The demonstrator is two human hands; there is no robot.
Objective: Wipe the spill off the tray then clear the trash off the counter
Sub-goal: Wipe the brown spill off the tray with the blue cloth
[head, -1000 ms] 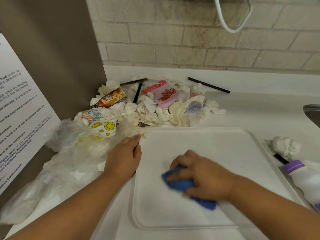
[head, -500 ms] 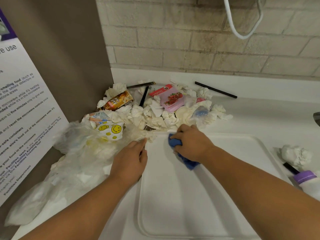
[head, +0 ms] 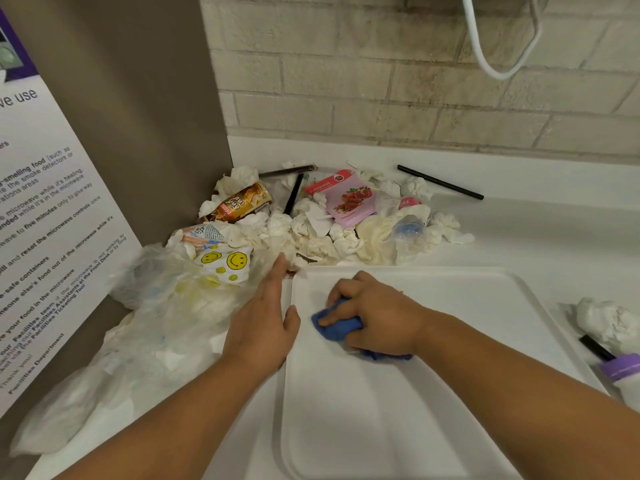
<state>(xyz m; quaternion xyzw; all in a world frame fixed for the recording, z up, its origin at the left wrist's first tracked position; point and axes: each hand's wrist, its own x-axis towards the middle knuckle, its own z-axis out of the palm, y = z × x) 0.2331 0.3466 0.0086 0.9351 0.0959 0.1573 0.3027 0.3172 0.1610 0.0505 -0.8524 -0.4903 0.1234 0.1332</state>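
A white tray [head: 450, 306] lies on the white counter in front of me. My right hand [head: 374, 313] grips a bunched blue cloth [head: 337, 323] and presses it onto the tray near its left edge. My left hand [head: 265, 317] lies flat with straight fingers along the tray's left rim, thumb on the rim. Behind the tray sits a heap of trash [head: 329, 220]: crumpled tissues, a brown snack wrapper [head: 242, 202], a pink pomegranate packet [head: 349, 199], a smiley-face wrapper [head: 228, 261]. No spill shows on the tray.
A clear plastic bag [head: 145, 323] spreads over the counter at the left, against a brown panel with a notice [head: 41, 220]. A black straw [head: 440, 181] lies by the back wall. A crumpled tissue [head: 606, 320] and a purple-capped bottle [head: 623, 375] sit right of the tray.
My right hand has swept the blue cloth from the tray's middle to its far left corner, then back toward me along the left side. My left hand stays on the left rim.
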